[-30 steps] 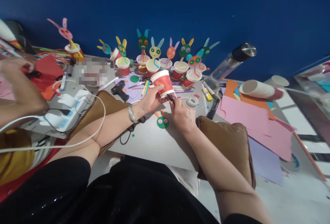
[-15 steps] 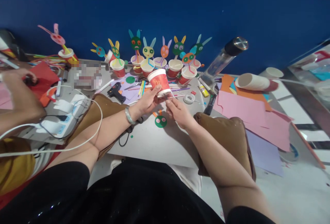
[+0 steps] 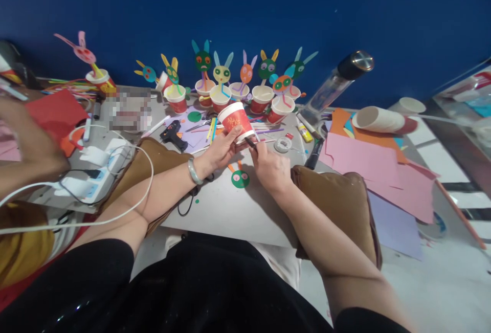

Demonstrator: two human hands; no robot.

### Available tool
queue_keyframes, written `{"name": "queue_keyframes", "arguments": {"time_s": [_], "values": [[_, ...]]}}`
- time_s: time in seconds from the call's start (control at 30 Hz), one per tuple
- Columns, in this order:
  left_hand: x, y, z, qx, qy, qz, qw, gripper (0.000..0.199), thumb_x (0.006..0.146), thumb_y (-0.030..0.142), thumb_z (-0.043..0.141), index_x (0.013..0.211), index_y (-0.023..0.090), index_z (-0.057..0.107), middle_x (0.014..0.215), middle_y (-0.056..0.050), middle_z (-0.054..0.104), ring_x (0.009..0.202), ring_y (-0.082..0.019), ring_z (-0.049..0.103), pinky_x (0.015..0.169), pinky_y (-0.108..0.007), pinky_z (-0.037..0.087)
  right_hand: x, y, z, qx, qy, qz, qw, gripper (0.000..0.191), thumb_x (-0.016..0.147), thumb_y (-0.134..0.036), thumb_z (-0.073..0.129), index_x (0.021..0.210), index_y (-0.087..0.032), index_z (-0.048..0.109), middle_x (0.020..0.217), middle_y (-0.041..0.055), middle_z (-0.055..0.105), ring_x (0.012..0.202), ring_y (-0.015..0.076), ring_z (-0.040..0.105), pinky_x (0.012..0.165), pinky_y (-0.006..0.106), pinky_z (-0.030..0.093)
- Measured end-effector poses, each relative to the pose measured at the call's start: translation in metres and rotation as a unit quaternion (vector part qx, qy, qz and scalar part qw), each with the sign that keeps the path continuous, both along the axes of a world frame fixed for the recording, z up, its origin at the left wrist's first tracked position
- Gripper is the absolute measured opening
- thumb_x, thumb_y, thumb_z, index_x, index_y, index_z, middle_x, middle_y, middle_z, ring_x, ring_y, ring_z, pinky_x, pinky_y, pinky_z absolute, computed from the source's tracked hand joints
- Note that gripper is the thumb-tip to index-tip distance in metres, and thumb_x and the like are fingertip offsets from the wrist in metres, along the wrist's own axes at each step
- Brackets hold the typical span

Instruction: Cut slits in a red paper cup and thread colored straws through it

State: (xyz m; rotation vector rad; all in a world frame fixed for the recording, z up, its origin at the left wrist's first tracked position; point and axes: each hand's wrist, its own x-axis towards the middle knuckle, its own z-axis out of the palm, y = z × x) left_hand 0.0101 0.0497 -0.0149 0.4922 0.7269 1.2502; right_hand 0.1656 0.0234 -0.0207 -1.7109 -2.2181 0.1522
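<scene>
My left hand (image 3: 221, 153) is wrapped round a red and white paper cup (image 3: 235, 119), which is tilted with its white rim up and to the left. Close beside the cup's base, my right hand (image 3: 270, 164) grips a thin dark tool (image 3: 250, 143) whose tip is at the cup; what kind of tool it is cannot be made out. Below both hands, a green paper face (image 3: 240, 179) with pink eyes and orange ears lies on the table (image 3: 230, 215).
Several cups with paper rabbit figures (image 3: 221, 74) stand along the blue wall. A glue gun (image 3: 174, 136), tape roll (image 3: 283, 144), bottle (image 3: 332, 87) and pink paper (image 3: 360, 159) lie around. Brown cushions (image 3: 335, 205) flank my forearms. Another person's arm (image 3: 30, 154) is at left, near a power strip (image 3: 111, 169).
The cup has tilted further left. My right hand has turned, and the dark tool now shows against the cup's base. At left, the other person's hand has moved away from the red paper.
</scene>
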Motion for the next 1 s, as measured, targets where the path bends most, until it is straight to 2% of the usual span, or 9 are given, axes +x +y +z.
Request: {"name": "queue_keyframes", "arguments": {"time_s": [0.17,0.3,0.37,0.5,0.6,0.67,0.77,0.83,1.0], "values": [[0.001,-0.001,-0.001,-0.009,0.012,-0.004,1.000,0.024,0.088,0.036,0.082,0.091,0.015,0.071,0.084,-0.003,0.077,0.088,-0.015,0.077,0.091,-0.028,0.060,-0.001,0.001,0.000,0.010,-0.053,0.007,0.999,0.040,0.109,-0.040,0.034,0.109,-0.014,0.064,0.090,0.0179,0.075,0.073,0.0253,0.066,0.061,0.033,0.027],[0.002,-0.002,0.002,0.001,0.009,-0.002,1.000,0.027,0.085,0.038,0.084,0.092,0.016,0.070,0.086,-0.003,0.078,0.094,-0.017,0.078,0.095,-0.030,0.060,0.002,0.002,0.004,-0.096,0.179,0.044,0.978,0.025,0.103,-0.042,0.047,0.098,-0.020,0.058,0.073,0.0062,0.067,0.062,0.0193,0.056,0.061,0.031,0.034],[0.002,-0.003,0.004,0.013,0.012,-0.004,1.000,0.030,0.083,0.038,0.086,0.092,0.015,0.070,0.085,-0.003,0.078,0.096,-0.019,0.078,0.097,-0.032,0.060,0.002,0.002,0.009,-0.199,0.353,0.074,0.911,0.029,0.101,-0.049,0.051,0.087,-0.024,0.050,0.061,-0.0022,0.054,0.051,0.0142,0.045,0.056,0.028,0.035],[0.000,-0.005,0.009,0.018,0.024,-0.005,1.000,0.032,0.083,0.040,0.086,0.091,0.014,0.071,0.084,-0.006,0.079,0.099,-0.023,0.079,0.097,-0.035,0.060,0.000,0.002,0.020,-0.423,0.566,0.079,0.703,0.042,0.096,-0.063,0.057,0.081,-0.026,0.043,0.048,-0.0131,0.034,0.038,0.0062,0.016,0.041,0.020,0.021],[0.000,-0.005,0.011,0.015,0.028,-0.012,0.999,0.032,0.086,0.043,0.083,0.090,0.014,0.071,0.084,-0.007,0.079,0.103,-0.025,0.079,0.097,-0.036,0.060,-0.001,0.003,0.021,-0.476,0.593,0.082,0.645,0.043,0.095,-0.065,0.058,0.085,-0.025,0.045,0.046,-0.0149,0.031,0.037,0.0056,0.010,0.039,0.019,0.016],[0.000,-0.005,0.010,0.015,0.020,-0.009,1.000,0.031,0.086,0.042,0.083,0.091,0.014,0.071,0.084,-0.006,0.079,0.102,-0.024,0.079,0.096,-0.036,0.061,-0.001,0.003,0.017,-0.425,0.563,0.083,0.704,0.043,0.095,-0.066,0.056,0.084,-0.025,0.045,0.048,-0.0131,0.035,0.038,0.0067,0.016,0.041,0.021,0.020],[0.002,-0.003,0.006,0.010,-0.003,-0.001,1.000,0.029,0.084,0.039,0.085,0.092,0.015,0.070,0.084,-0.004,0.079,0.096,-0.021,0.080,0.095,-0.033,0.062,-0.002,0.002,0.007,-0.217,0.383,0.067,0.895,0.033,0.100,-0.055,0.052,0.090,-0.023,0.052,0.062,-0.0021,0.057,0.048,0.0126,0.043,0.052,0.026,0.034],[0.004,-0.002,0.002,-0.001,-0.013,0.004,1.000,0.027,0.084,0.036,0.085,0.094,0.016,0.069,0.085,-0.003,0.079,0.092,-0.018,0.080,0.094,-0.031,0.062,-0.003,0.000,0.002,-0.092,0.190,0.032,0.977,0.030,0.103,-0.046,0.047,0.104,-0.019,0.060,0.077,0.0082,0.070,0.061,0.0194,0.057,0.060,0.030,0.036],[0.004,-0.001,-0.007,-0.001,-0.009,0.014,1.000,0.028,0.082,0.035,0.086,0.096,0.018,0.069,0.086,0.000,0.079,0.092,-0.015,0.079,0.092,-0.027,0.061,-0.003,-0.004,0.000,-0.033,0.011,-0.004,0.999,0.038,0.106,-0.039,0.039,0.121,-0.012,0.062,0.092,0.0178,0.076,0.071,0.0257,0.065,0.062,0.032,0.033]]}}
